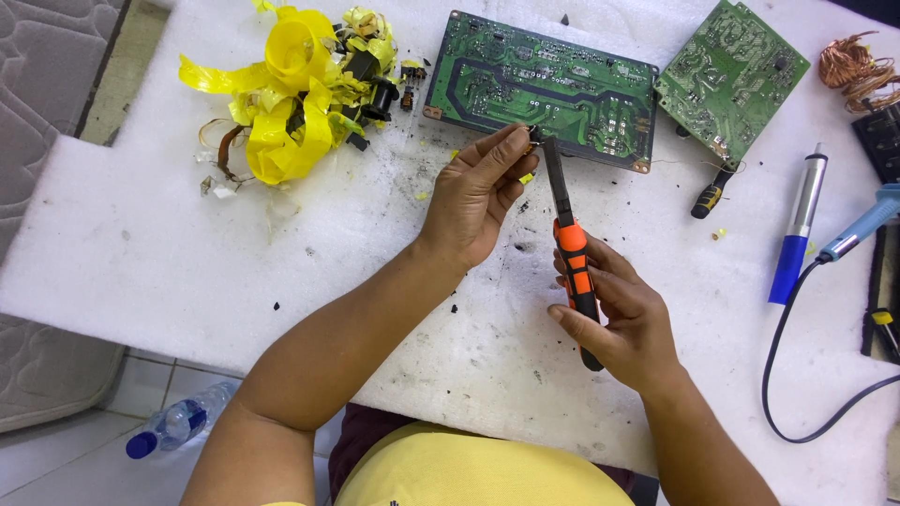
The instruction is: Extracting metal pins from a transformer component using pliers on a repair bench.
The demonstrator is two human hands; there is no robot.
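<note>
My right hand (623, 319) grips the orange and black handles of a pair of pliers (567, 220), whose dark jaws point up and away from me. My left hand (478, 192) pinches a small dark part (532, 134) between thumb and fingertips, right at the tip of the pliers' jaws. Both hands hover over a white foam sheet (187, 244). Just beyond the jaws lies a long green circuit board (539, 89), solder side up.
A second green circuit board (731, 75) lies at the back right, with a small screwdriver (711, 195) beside it. A pile of yellow tape and dark parts (300, 89) sits at the back left. A coil of copper wire (853, 66), a blue and silver desoldering pump (797, 230) and a blue-handled soldering iron (862, 225) with black cable lie at the right. A plastic bottle (178, 422) lies on the floor.
</note>
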